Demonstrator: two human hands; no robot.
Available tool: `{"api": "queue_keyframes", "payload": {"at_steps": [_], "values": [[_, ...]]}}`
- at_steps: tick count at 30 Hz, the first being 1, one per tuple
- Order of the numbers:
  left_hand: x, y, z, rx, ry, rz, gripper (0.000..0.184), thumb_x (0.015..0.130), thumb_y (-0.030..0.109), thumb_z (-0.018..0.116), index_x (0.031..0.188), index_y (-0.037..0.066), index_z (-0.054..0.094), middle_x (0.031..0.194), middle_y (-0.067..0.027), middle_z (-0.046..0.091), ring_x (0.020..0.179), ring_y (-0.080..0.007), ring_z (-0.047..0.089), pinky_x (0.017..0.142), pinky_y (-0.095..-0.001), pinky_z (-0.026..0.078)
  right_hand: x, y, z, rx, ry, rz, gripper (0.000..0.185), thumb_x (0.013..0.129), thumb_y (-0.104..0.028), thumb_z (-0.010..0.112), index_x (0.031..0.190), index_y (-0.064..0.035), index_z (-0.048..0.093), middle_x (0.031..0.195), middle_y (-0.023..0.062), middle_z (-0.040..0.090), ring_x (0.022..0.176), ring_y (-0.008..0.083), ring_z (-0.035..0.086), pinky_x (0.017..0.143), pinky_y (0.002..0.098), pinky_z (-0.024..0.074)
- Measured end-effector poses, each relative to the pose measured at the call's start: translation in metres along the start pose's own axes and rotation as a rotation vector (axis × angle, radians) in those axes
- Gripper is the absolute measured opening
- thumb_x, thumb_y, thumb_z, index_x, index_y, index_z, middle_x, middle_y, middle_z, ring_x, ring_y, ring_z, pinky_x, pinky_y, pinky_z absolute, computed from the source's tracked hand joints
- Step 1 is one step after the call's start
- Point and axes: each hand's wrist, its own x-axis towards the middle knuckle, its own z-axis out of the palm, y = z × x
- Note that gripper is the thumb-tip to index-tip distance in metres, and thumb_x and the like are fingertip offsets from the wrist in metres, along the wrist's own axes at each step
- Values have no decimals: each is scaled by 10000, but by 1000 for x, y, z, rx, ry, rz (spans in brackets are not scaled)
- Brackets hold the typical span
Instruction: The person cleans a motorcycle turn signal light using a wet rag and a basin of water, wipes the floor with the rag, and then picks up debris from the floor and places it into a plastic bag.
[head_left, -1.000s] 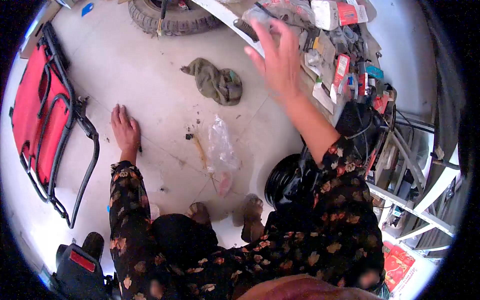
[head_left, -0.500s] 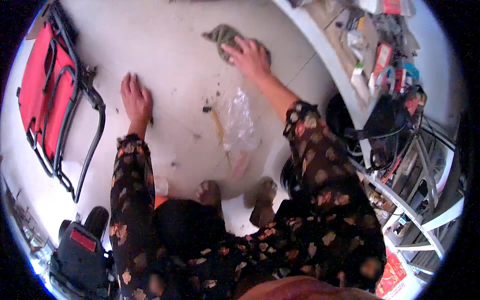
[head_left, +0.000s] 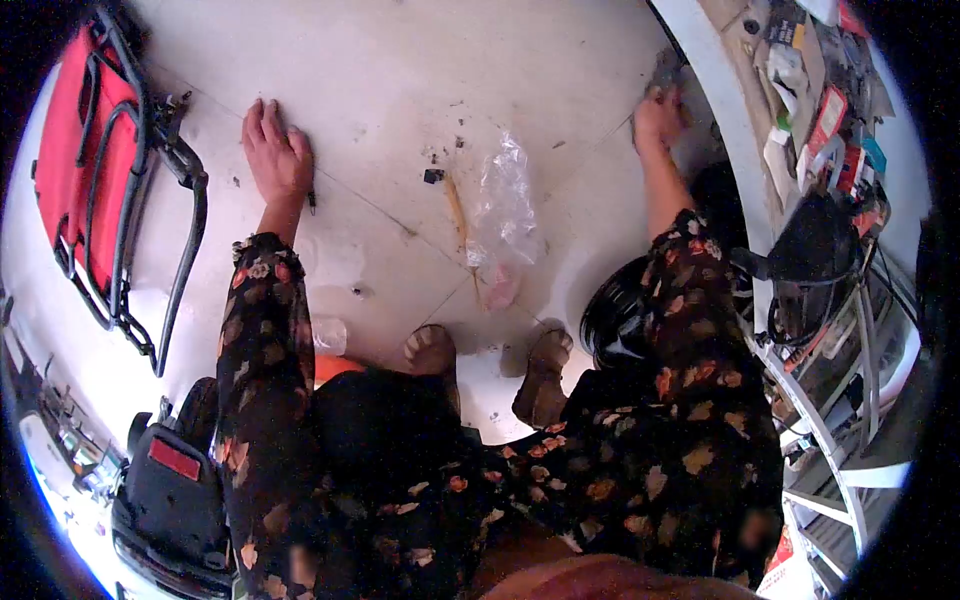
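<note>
Dark grey-green cloth [head_left: 668,67]: one piece, blurred, partly hidden. Two grips: right [head_left: 660,118] half-curled against it, hold undeterminable; left [head_left: 277,155] extended, empty.

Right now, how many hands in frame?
2. Left hand: palm down at the floor, right of the red panel. Right hand: upper right, by the curved white edge, fingers partly obscured. No others visible.

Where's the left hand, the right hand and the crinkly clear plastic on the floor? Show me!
Left hand [head_left: 279,162]: head view, on the back of the hand.
Right hand [head_left: 658,122]: head view, on its middle.
Clear plastic [head_left: 504,198]: head view, on its crumpled middle.
</note>
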Motion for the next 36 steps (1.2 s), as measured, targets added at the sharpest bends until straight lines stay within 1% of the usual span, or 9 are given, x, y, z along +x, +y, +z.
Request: {"api": "queue_keyframes", "payload": {"at_steps": [4, 5, 7, 8, 12, 16, 24, 35, 36], "values": [[1, 4, -1, -31, -2, 12, 478, 833, 170, 486, 1286, 23, 450, 1373, -195, 395, 1288, -369, 331, 1085, -449, 267, 10, -113, -5, 385, 50, -244, 455, 890, -469, 487, 1194, -142, 569, 924, 166, 619, 977, 321, 587, 814, 459, 468], [1, 4, -1, -35, -8, 4, 478, 832, 170, 485, 1286, 24, 450, 1371, -197, 396, 1287, -370, 332, 1084, -449, 269, -17, -163, 5, 608, 55, -444, 237, 946, -182, 492, 1057, 22, 540, 1005, 164, 568, 842, 261, 580, 742, 343, 466], [1, 6, -2, -45, -10, -16, 477, 832, 169, 483, 1285, 24, 448, 1368, -200, 397, 1284, -372, 335, 1083, -449, 271, -43, -202, -54, 663, -244, -109, 445, 876, -466, 490, 906, -52, 649, 927, 205, 623, 831, 390, 602, 713, 502, 484], [1, 4, -1, -38, -8, -13, 478, 832, 171, 483, 1286, 25, 447, 1368, -201, 396, 1283, -373, 336, 1082, -449, 272, -69, -218, -43, 447, -146, -309, 437, 874, -483, 514, 894, -52, 588, 834, 156, 617, 755, 317, 613, 724, 434, 490], [-1, 3, -2, -47, -16, 4, 482, 835, 178, 480, 1292, 30, 441, 1368, -206, 391, 1279, -374, 340, 1081, -446, 275, -172, -217, -60, 577, -267, -966, 373, 828, -171, 590, 1183, -280, 624, 982, 106, 553, 1004, 305, 529, 826, 433, 471], [0, -2, -1, -68, -3, 33, 486, 837, 183, 478, 1298, 33, 439, 1375, -202, 385, 1280, -373, 341, 1080, -444, 278, -149, -164, -94, 894, -354, -756, 416, 832, -88, 552, 1206, -254, 623, 994, 102, 557, 994, 283, 524, 873, 383, 448], [-2, 4, -1, -47, 4, 18, 491, 844, 204, 477, 1305, 37, 437, 1372, -196, 394, 1284, -368, 335, 1081, -447, 276, 27, 55, 17, 249, -79, 9, 444, 913, -311, 492, 1352, -252, 457, 1103, 138, 610, 953, 329, 597, 822, 455, 483], [-2, 4, -5, -52, -9, 30, 483, 857, 205, 458, 1305, 25, 434, 1380, -209, 383, 1282, -378, 333, 1081, -451, 271, -230, -78, -63, 307, -145, -930, 376, 796, -203, 583, 1169, -239, 616, 896, 78, 549, 867, 306, 570, 682, 419, 486], [-2, 6, -8, -53, -10, 21, 481, 858, 204, 458, 1305, 28, 434, 1381, -210, 382, 1283, -379, 333, 1082, -452, 271, -216, -85, -77, 342, -292, -773, 342, 808, -279, 580, 1139, -201, 618, 914, 107, 562, 867, 321, 575, 705, 426, 485]]}}
